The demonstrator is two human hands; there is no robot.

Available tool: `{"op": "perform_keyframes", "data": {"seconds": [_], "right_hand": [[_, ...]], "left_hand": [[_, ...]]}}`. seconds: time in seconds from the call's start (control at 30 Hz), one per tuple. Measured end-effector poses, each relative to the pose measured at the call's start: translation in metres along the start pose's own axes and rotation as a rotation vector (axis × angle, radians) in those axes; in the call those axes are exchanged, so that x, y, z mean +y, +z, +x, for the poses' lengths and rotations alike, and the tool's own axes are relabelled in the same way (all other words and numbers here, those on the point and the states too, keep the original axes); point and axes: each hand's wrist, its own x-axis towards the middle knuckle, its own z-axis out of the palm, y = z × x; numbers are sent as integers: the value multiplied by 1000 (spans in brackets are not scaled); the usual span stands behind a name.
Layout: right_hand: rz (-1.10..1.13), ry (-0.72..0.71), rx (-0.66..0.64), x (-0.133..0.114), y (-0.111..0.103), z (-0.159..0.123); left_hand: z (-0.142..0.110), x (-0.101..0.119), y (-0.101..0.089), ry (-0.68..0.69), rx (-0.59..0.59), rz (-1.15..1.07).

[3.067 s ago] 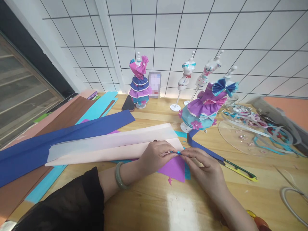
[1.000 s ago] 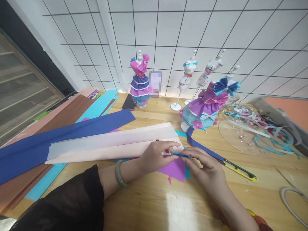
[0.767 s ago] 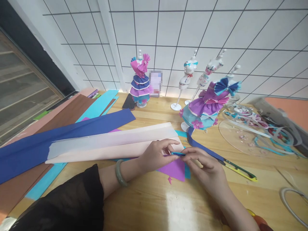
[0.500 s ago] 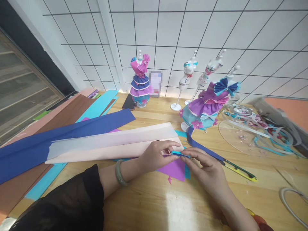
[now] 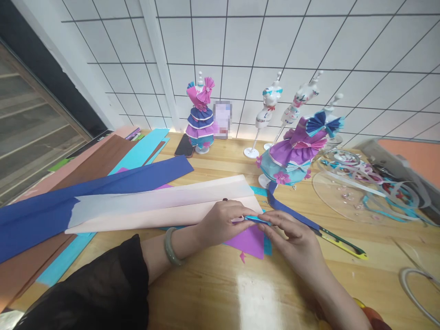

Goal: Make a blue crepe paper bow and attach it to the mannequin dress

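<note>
Between my two hands is a small folded strip of blue crepe paper [image 5: 257, 220], light blue on top and dark blue beneath. My left hand [image 5: 227, 221] pinches its left end between thumb and fingers. At the right end, the thumb and fingertips of my right hand [image 5: 292, 233] close on the same strip. Under the hands lie a purple paper sheet [image 5: 248, 242] and a long pale pink paper roll [image 5: 165, 208]. A dark blue paper strip [image 5: 292, 211] curves behind my right hand, its end by a yellow-and-black cutter [image 5: 343, 245].
Dressed mini mannequins [image 5: 200, 123] [image 5: 292, 156] and bare mannequin forms [image 5: 264, 114] stand at the back. A phone [image 5: 184, 145] lies near the wall. Long blue paper [image 5: 103, 185] and brown paper [image 5: 85, 167] cover the left. Ribbons [image 5: 385, 176] and a grey bin [image 5: 374, 149] are right.
My left fingers have closed down flatter over the folded strip, and less of its light blue top edge stands up. Both hands stay in nearly the same place.
</note>
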Motion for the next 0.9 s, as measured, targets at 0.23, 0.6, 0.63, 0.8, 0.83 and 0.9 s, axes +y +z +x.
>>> {"op": "perform_keyframes", "data": {"seconds": [0.23, 0.6, 0.63, 0.8, 0.83, 0.9], "right_hand": [[-2, -14, -12, 0, 0, 0], [17, -17, -40, 0, 0, 1], [15, -14, -40, 0, 0, 1], [-6, -20, -33, 0, 0, 0], [-12, -23, -37, 1, 0, 0], [-21, -33, -42, 2, 0, 0]], "left_hand": [[-1, -3, 2, 12, 8, 3], [-1, -2, 1, -45, 13, -1], [-1, -2, 1, -55, 10, -3], [-1, -1, 2, -105, 9, -12], [-1, -1, 2, -115, 7, -15], [-1, -1, 2, -144, 3, -19]]}}
